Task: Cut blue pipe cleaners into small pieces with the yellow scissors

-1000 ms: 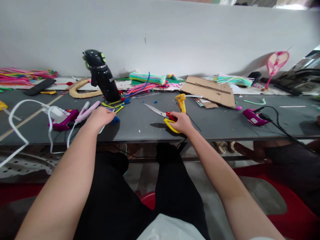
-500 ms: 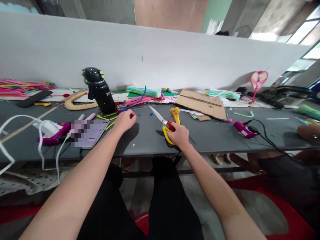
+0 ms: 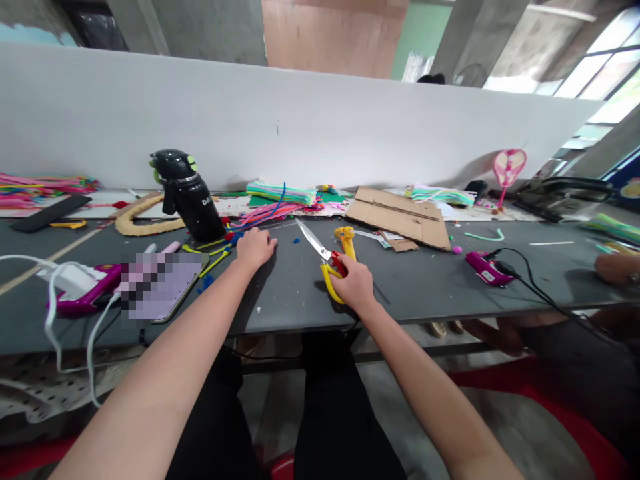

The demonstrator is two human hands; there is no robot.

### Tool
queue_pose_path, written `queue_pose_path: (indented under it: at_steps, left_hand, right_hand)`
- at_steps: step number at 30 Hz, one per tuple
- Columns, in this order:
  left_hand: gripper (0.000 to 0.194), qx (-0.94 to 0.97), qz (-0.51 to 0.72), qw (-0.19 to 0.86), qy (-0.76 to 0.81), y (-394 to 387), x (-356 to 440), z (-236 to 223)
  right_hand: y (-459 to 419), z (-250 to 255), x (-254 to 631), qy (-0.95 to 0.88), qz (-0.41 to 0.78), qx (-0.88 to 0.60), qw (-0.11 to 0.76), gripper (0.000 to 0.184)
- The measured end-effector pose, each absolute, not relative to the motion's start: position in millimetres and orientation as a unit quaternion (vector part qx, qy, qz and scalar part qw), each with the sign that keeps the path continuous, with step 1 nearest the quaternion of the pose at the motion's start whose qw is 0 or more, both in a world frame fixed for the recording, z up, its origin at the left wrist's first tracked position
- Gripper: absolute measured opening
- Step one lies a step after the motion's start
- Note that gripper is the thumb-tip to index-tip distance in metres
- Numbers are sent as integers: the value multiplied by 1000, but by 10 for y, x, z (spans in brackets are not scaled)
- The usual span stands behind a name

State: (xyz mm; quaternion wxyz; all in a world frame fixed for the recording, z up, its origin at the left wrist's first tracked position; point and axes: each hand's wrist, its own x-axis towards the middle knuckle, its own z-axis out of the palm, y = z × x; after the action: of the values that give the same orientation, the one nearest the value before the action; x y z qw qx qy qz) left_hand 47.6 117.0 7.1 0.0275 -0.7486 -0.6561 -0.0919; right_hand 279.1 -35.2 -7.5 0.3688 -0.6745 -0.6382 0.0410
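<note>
My right hand (image 3: 354, 283) is closed around the red and yellow handles of a pair of scissors (image 3: 320, 252). The blades lie close together, pointing away and to the left. Just beyond that hand is a yellow glue gun (image 3: 346, 240). My left hand (image 3: 255, 248) rests palm down on the grey table, fingers reaching forward, their tips partly hidden. Close by are small blue pieces (image 3: 297, 240) and yellow pipe cleaners (image 3: 215, 261). Behind the left hand lies a bunch of pink pipe cleaners (image 3: 265, 215).
A black bottle (image 3: 197, 208) and a phone (image 3: 183, 287) stand and lie to the left, near a purple power strip (image 3: 83, 300) with white cables. Cardboard (image 3: 400, 217) lies at the back right. A second power strip (image 3: 487, 268) and another person's hand (image 3: 617, 268) are at the right.
My left hand has gone from a loosely closed fist to lying on the table with fingers forward. My right hand still holds the scissors. The view has shifted slightly.
</note>
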Motion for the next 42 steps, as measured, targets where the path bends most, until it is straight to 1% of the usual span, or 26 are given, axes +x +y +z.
queue_pose_path:
  at_steps: [2,5,8,13,15,17,19,20,23,24,26,28,29,32,33,34,36,38,40,42]
  left_hand:
    - [43,-750,-95,30,-654,1195,493,49]
    - [35,-751,-103,19,-653,1232,506,14]
    - [30,-753,-119,-1,-647,1264,499,-5]
    - [27,-749,-153,-20,-644,1243,433,60]
    - [24,-743,-190,-40,-640,1177,384,123]
    - [19,-738,-275,-87,-610,1077,322,198]
    - [15,-724,-352,-138,-577,956,247,273]
    - [14,-710,-385,-160,-568,892,206,307]
    - [25,-679,-451,-223,-534,688,90,386]
    - [27,-672,-463,-240,-526,615,58,404]
    - [26,-654,-476,-265,-525,462,11,428]
    - [25,-640,-473,-287,-534,311,-10,438]
    - [25,-630,-474,-299,-538,244,-14,438]
    - [24,-618,-470,-331,-536,109,-22,421]
    - [25,-616,-472,-335,-534,91,-28,413]
    - [25,-614,-475,-337,-532,83,-37,405]
    - [24,-611,-477,-335,-535,90,-60,392]
    - [24,-613,-472,-326,-543,105,-83,388]
    - [24,-620,-464,-319,-546,110,-95,394]
    - [24,-628,-456,-317,-545,102,-94,406]
  right_hand:
    - [-345,-73,2795,-631,47,-677,377,25]
    - [-330,-89,2799,-643,45,-673,362,31]
    - [-317,-114,2802,-653,37,-664,361,34]
    - [-307,-116,2805,-659,27,-635,402,40]
    - [-313,-110,2807,-669,33,-622,406,36]
    - [-322,-109,2811,-684,41,-624,376,25]
    - [-329,-113,2818,-692,33,-624,361,21]
    - [-329,-116,2822,-694,26,-619,367,21]
    - [-322,-121,2829,-690,21,-598,408,32]
    - [-319,-119,2826,-690,32,-600,403,31]
    - [-321,-105,2811,-695,47,-616,367,24]
    - [-332,-83,2788,-698,34,-624,349,24]
    - [-340,-72,2779,-702,20,-618,352,28]
    - [-357,-65,2772,-714,-12,-585,385,48]
    - [-358,-75,2777,-714,-13,-582,389,49]
    - [-357,-88,2782,-714,-8,-586,383,45]
    - [-355,-118,2790,-718,-12,-607,341,34]
    - [-357,-133,2790,-717,-24,-623,311,34]
    - [-363,-124,2783,-716,-27,-609,341,34]
    - [-366,-107,2776,-722,-24,-588,363,39]
